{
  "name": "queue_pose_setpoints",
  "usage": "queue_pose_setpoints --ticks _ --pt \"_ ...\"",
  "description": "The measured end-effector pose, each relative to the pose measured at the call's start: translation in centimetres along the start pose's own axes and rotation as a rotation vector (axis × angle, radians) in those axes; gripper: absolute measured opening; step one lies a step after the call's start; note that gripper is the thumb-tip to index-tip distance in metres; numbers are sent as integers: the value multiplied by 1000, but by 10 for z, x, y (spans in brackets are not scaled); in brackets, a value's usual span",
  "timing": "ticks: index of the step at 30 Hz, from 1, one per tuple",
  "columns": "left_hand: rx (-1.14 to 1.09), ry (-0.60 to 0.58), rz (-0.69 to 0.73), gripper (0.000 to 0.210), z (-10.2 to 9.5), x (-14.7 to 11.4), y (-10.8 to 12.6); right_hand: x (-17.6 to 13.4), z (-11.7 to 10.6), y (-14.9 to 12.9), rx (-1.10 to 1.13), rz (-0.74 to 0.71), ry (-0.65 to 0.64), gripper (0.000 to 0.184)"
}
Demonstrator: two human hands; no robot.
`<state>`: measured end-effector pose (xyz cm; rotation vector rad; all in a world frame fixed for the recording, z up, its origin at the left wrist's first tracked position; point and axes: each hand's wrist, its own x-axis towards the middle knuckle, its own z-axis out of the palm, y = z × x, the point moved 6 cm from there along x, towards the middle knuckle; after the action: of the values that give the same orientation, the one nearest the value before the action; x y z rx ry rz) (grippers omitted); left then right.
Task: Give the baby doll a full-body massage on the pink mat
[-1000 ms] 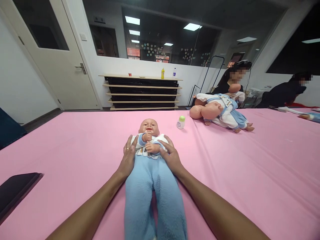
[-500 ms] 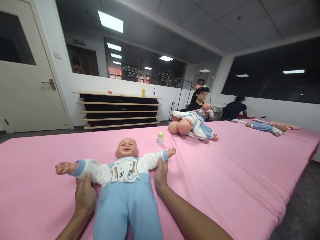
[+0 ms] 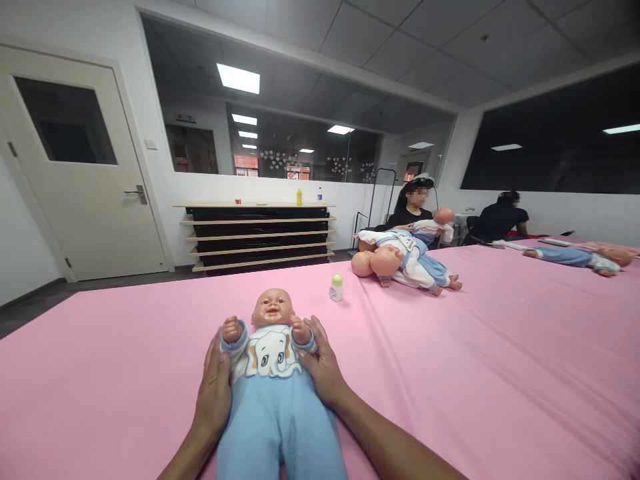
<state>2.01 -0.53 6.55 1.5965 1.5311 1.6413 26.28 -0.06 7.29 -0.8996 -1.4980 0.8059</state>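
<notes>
Pink cloth (image 3: 450, 373) spreads under both hands. Far to their left is a pale door (image 3: 80, 217) with a shiny handle (image 3: 143, 194). Next comes the left hand (image 3: 213, 390), open, with its fingers nearly straight, resting on one arm of the baby doll (image 3: 277, 400). Way past the hands, at the back, is a stack of shelves (image 3: 257, 230) with a yellow bottle (image 3: 299, 197) on top. Right between the two hands the doll lies on its back, with an elephant (image 3: 273, 351) on its front and both arms bent up. The right hand (image 3: 324, 370) is open too, lying along the doll's other arm. Just past that hand stands a little white bottle (image 3: 337, 291) with a green lid (image 3: 338, 279). Farther right of it, some dolls (image 3: 413, 257) lie in a heap, with a person (image 3: 409, 217) behind them. Well off to the right of the hands are another person (image 3: 501, 217) and one more doll (image 3: 575, 256), lying down.
</notes>
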Motion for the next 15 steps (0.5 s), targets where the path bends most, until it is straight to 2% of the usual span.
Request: queue_pose_setpoints --ticks 3,9,15 --pt "15 -45 -6 57 4 -2 -4 -1 2 0 -86 -17 -47 56" --pt "152 -175 0 54 16 -3 -9 -3 11 -17 -223 -84 -145 41" --pt "214 -246 29 51 25 -3 -7 -4 18 -17 -297 -119 -167 38"
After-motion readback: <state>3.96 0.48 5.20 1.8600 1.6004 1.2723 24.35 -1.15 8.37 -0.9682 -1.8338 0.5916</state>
